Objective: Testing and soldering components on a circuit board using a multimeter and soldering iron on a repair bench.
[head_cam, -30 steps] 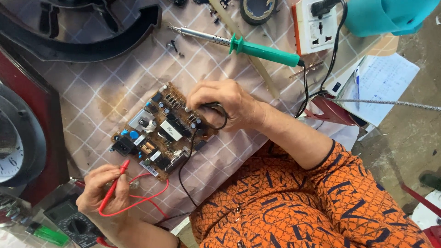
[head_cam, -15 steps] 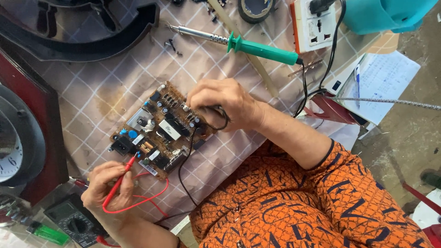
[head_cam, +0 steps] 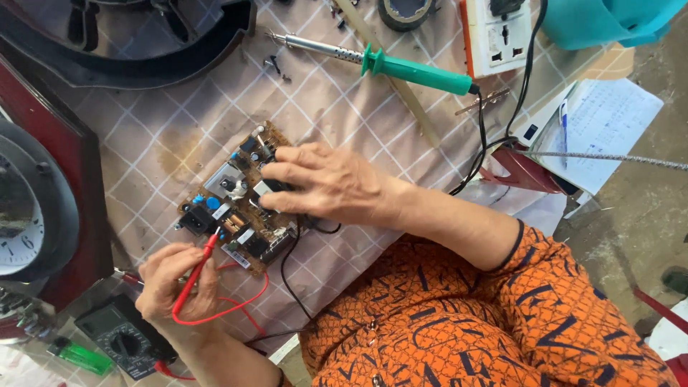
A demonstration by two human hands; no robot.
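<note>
My left hand (head_cam: 168, 283) has come up from the near-left corner of the table, bringing the red probe (head_cam: 195, 276) with it, so its tip now touches the near edge of the circuit board (head_cam: 229, 208), by the black socket at the board's left end. My right hand (head_cam: 330, 186) has shifted too, from a curled hold to fingers stretched flat across the board's right half. I pinch the red probe firmly between thumb and fingers, and its red lead loops below my hand. Under my right fingers something dark shows against the board, and a black lead (head_cam: 287, 279) runs out from beneath my palm towards me, but I cannot tell whether I am gripping a probe there or only pressing the board down. The board lies component side up in the middle of the checked tablecloth (head_cam: 344, 115). The multimeter (head_cam: 122, 337) sits at the near-left corner, just beside my left wrist, its screen too small to read. As I judge it, one probe is on the board and probing is under way. The green-handled soldering iron (head_cam: 401, 68) lies unused near the far edge.
</note>
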